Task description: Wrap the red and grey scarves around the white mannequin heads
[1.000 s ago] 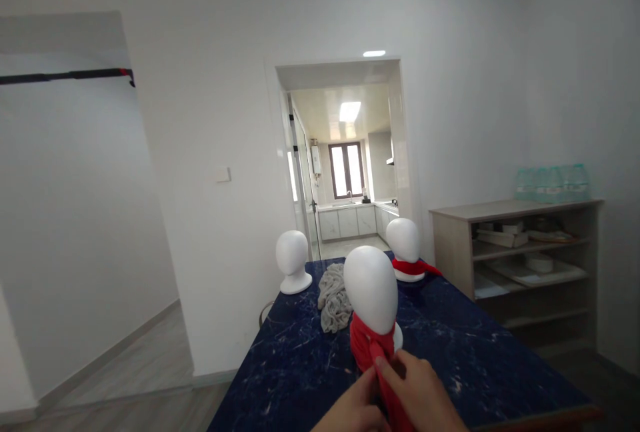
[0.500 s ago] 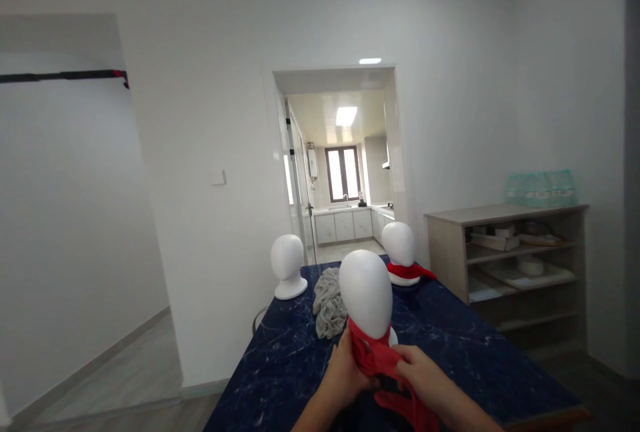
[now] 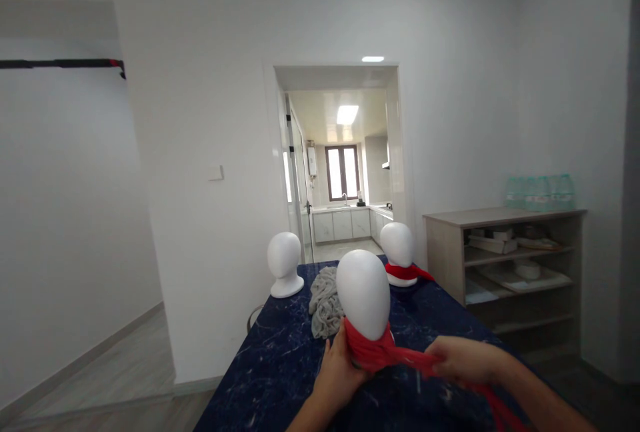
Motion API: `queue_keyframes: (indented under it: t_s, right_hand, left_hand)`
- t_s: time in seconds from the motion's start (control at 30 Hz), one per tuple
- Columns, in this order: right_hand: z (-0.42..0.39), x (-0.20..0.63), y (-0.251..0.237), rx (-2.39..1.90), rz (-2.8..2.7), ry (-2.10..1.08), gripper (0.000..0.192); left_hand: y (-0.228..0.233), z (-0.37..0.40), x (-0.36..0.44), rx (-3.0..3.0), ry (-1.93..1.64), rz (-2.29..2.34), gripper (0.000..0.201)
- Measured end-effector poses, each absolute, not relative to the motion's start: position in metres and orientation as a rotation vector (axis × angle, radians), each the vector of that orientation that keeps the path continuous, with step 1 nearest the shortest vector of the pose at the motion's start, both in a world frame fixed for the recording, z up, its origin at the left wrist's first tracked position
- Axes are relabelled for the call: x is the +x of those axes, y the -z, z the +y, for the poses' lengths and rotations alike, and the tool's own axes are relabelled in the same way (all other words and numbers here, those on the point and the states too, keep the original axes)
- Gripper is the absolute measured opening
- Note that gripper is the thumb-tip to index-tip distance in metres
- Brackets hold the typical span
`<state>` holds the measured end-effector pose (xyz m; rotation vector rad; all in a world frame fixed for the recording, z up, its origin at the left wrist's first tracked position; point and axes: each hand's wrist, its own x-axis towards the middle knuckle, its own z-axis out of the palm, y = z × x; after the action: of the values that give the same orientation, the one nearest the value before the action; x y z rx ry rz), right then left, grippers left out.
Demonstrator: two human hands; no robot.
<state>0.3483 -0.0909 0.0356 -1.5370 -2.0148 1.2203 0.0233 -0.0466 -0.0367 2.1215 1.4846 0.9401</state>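
Note:
A white mannequin head (image 3: 364, 292) stands close in front of me on a dark blue marbled table (image 3: 265, 365). Around its neck goes a red scarf (image 3: 375, 352). My left hand (image 3: 341, 367) grips the scarf against the left side of the neck, its thumb pointing up and its other fingers partly hidden. To the right, my right hand (image 3: 463, 359) is closed on the scarf's free end and holds it stretched out from the neck. The rest of that end hangs below my right wrist. A crumpled grey cloth (image 3: 326, 305) lies just left of the head.
A bare white mannequin head (image 3: 284, 255) stands at the table's far left. Another mannequin head (image 3: 397, 243), with a red scarf about its neck, is at the far right. Beyond the table's right side is a wooden shelf unit (image 3: 505, 217) topped with several plastic bottles (image 3: 540, 193).
My right hand has moved away to the right, drawing the scarf's end out straight from the neck. My left hand has stayed at the neck.

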Motion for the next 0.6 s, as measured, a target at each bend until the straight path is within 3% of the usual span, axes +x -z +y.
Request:
queue_keyframes:
  t_s: [0.13, 0.23, 0.43, 0.6]
  right_hand:
    - [-0.047, 0.365, -0.048, -1.788, -2.101, -0.743, 0.007]
    - [-0.018, 0.355, -0.042, -1.839, -2.043, -0.493, 0.005]
    - [-0.012, 0.327, -0.013, -1.854, -1.984, -0.222, 0.033]
    - [-0.036, 0.296, 0.004, -1.652, -1.951, -0.213, 0.078]
  left_hand:
    - [0.035, -0.045, 0.023, 2.084, -0.915, 1.518, 0.132]
    - [0.035, -0.045, 0.023, 2.067, -0.918, 1.538, 0.131]
    - [0.037, -0.047, 0.021, 2.080, -0.957, 1.509, 0.127]
    - [0.036, -0.049, 0.022, 2.075, -0.980, 1.497, 0.127]
